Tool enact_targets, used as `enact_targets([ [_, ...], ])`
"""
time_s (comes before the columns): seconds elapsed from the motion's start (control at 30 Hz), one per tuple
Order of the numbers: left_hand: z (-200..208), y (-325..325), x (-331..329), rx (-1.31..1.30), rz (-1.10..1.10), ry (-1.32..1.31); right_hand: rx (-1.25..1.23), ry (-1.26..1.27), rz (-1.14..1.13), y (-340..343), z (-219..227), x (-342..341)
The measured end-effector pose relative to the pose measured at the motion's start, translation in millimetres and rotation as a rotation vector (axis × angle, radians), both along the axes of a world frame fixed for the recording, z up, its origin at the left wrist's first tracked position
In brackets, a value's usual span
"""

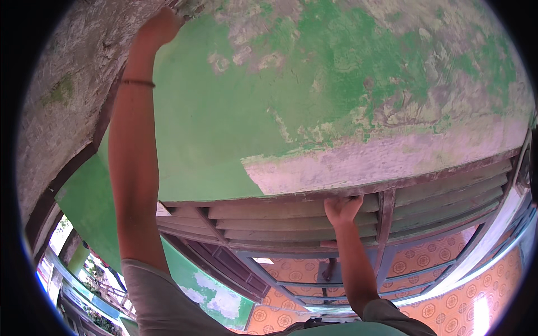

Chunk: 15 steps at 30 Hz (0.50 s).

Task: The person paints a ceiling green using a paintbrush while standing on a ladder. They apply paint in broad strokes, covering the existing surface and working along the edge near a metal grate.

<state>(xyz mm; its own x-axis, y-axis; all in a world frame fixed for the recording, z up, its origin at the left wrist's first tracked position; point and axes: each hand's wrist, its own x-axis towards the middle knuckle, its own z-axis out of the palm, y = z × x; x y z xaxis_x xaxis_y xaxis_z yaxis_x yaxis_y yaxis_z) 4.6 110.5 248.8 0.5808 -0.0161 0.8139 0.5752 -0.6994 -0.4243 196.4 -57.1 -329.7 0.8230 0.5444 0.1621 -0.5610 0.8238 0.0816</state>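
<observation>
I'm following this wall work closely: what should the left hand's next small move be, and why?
Probably a short shift rightward along the green wall: the left hand is at its upper-left edge, above smooth paint, while peeling patches lie farther right. The right hand, at the wooden ledge, may steady that reach.

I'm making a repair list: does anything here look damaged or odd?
Yes, the green wall looks damaged: smooth toward the left, but blotchy and flaking toward the upper right, with greyish patches showing. A pale pink strip above the right hand also looks odd, breaking off abruptly against the green.
</observation>
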Motion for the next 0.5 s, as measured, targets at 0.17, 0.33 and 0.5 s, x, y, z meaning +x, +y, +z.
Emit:
enact_targets([
  [0.17, -5.2, -4.6, 4.4, 0.013, -0.024, 0.028, -0.003, 0.035, 0.012, -10.8, 8.7, -3.2],
  [0.33, 9.3, -3.9, -12.1, -0.04, 0.036, 0.048, 0.036, -0.029, 0.016, -3.2, 5.4, -2.0],
  [0.5, -13.3, -5.3, -4.8, 0.032, -0.002, 0.012, 0.03, 0.057, 0.018, -1.4, -3.0, 2.8],
])
